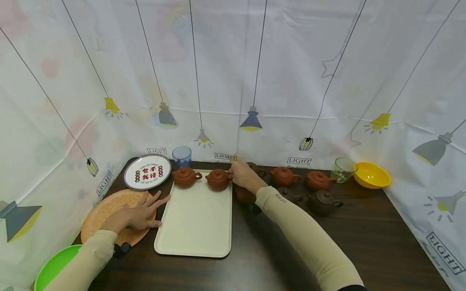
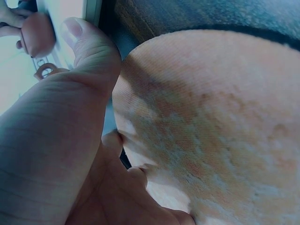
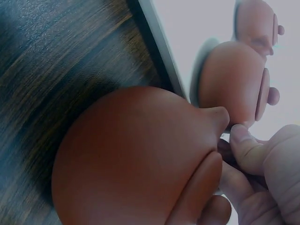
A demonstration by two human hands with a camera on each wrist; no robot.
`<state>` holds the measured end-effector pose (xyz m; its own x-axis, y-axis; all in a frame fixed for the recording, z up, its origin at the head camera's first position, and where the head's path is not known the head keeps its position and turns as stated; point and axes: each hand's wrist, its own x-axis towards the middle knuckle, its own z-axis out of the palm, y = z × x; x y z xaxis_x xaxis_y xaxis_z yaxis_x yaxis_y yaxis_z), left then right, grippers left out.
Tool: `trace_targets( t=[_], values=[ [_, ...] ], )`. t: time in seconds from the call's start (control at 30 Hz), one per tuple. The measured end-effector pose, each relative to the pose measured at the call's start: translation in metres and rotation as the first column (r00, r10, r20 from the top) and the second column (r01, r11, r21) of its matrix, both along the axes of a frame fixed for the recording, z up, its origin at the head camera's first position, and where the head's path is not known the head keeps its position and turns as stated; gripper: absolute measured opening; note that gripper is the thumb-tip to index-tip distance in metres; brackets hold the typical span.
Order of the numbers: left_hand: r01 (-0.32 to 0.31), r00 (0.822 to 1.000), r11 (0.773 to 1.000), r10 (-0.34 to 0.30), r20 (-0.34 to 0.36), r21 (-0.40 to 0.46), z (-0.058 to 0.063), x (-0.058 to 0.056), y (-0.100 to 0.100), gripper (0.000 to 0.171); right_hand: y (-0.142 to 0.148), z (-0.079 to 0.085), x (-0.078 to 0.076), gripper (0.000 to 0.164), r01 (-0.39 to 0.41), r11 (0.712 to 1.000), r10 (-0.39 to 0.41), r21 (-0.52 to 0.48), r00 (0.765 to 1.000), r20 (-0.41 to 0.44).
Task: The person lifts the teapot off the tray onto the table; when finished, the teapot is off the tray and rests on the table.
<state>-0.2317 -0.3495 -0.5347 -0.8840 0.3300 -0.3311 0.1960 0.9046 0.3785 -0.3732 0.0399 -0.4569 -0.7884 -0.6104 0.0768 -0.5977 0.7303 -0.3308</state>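
Note:
With its fingertips, my right hand [image 1: 244,174] pinches the handle of a reddish-brown clay teapot [image 1: 217,180] at the far right corner of the cream tray [image 1: 194,226]. In the right wrist view, thumb and finger meet at that teapot's [image 3: 229,84] handle side. A matching teapot [image 1: 185,177] stands to its left on the tray. Another reddish teapot [image 3: 136,154] sits on the table below my right wrist, partly hidden in the head view. My left hand [image 1: 136,214] spreads its fingers over an orange round mat [image 1: 109,206], thumb at the tray's left edge.
Right of the tray stand reddish teapots [image 1: 284,176] and dark brown teapots [image 1: 325,202]. Behind them are a green glass [image 1: 343,169] and a yellow bowl [image 1: 372,175]. A blue glass [image 1: 182,157] and a patterned plate [image 1: 147,172] stand back left; a green bowl [image 1: 54,264] lies front left.

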Motion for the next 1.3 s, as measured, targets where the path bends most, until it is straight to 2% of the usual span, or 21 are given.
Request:
trace_targets(
  t=[0.07,0.13,0.2,0.33,0.47,0.63,0.8,0.97,1.1,1.3],
  values=[
    [-0.005,1.0,1.0,0.005,-0.004,-0.015,-0.002,0.0,0.0,0.092,-0.001,0.001,0.001,0.02,0.0,1.0,0.0,-0.004,1.0,-0.002],
    [0.004,1.0,1.0,-0.004,0.0,0.005,0.003,0.003,0.002,0.092,-0.001,0.004,0.003,0.023,0.01,1.0,-0.009,-0.008,1.0,0.015],
    [0.012,1.0,0.999,-0.012,0.011,0.032,0.008,0.005,0.004,0.092,-0.001,0.009,0.006,0.024,0.015,1.0,-0.015,-0.014,1.0,0.026],
    [0.038,0.999,0.997,-0.04,0.014,0.073,0.011,0.007,0.005,0.09,0.005,0.025,0.018,0.028,0.011,0.999,-0.009,-0.038,0.999,0.049],
    [0.038,0.999,0.997,-0.039,0.007,0.068,0.007,0.003,0.006,0.09,0.023,0.043,0.042,0.029,-0.024,0.996,0.027,-0.085,0.999,0.043],
    [0.007,1.0,1.0,-0.007,-0.004,0.012,0.002,-0.003,0.006,0.092,0.054,0.056,0.082,0.02,-0.076,0.99,0.071,-0.118,0.997,-0.041],
    [-0.013,1.0,1.0,0.013,-0.001,-0.02,0.002,-0.005,0.007,0.094,0.087,0.044,0.113,0.018,-0.087,0.988,0.081,-0.131,0.995,-0.054],
    [-0.012,1.0,0.999,0.013,0.018,-0.033,0.0,-0.005,0.005,0.096,0.114,0.026,0.131,0.019,-0.041,0.991,0.033,-0.127,0.998,-0.058],
    [-0.014,1.0,0.999,0.014,0.006,-0.036,0.001,-0.005,0.002,0.095,0.125,0.012,0.136,0.018,0.019,0.99,-0.022,-0.142,1.0,-0.018],
    [-0.007,1.0,0.999,0.008,0.013,-0.031,0.0,-0.004,0.0,0.095,0.129,-0.011,0.135,0.018,0.042,0.987,-0.041,-0.156,0.999,0.013]
  ],
)
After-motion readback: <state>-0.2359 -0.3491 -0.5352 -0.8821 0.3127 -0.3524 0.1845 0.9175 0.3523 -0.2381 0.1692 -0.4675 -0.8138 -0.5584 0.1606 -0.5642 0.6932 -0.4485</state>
